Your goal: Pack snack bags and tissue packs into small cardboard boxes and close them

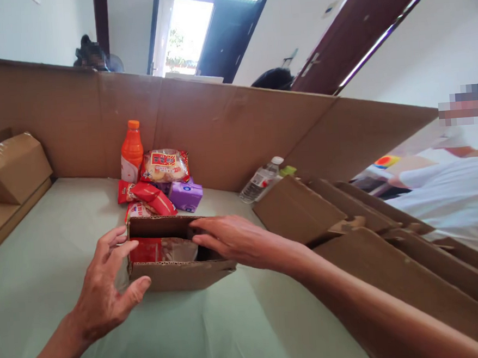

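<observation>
A small open-topped cardboard box (180, 276) stands on the table in front of me. Inside it lie a red packet (146, 250) and a clear-and-brownish packet (179, 249). My left hand (107, 281) is open at the box's left end, fingers spread near the rim and thumb in front of its near wall. Over the right part of the box, my right hand (230, 239) reaches in from above, fingers stretched to the left and the thumb apart from them. Its fingertips are close to the packets; some fingers are hidden, and I see nothing gripped.
Behind the box are an orange bottle (132, 151), a rice cracker bag (165, 165), red snack packets (154, 198) and a purple pack (186, 195). A clear bottle (259, 182) leans at right beside cardboard boxes (302, 207). A cardboard wall (202, 121) borders the table; a person (448, 186) is at right.
</observation>
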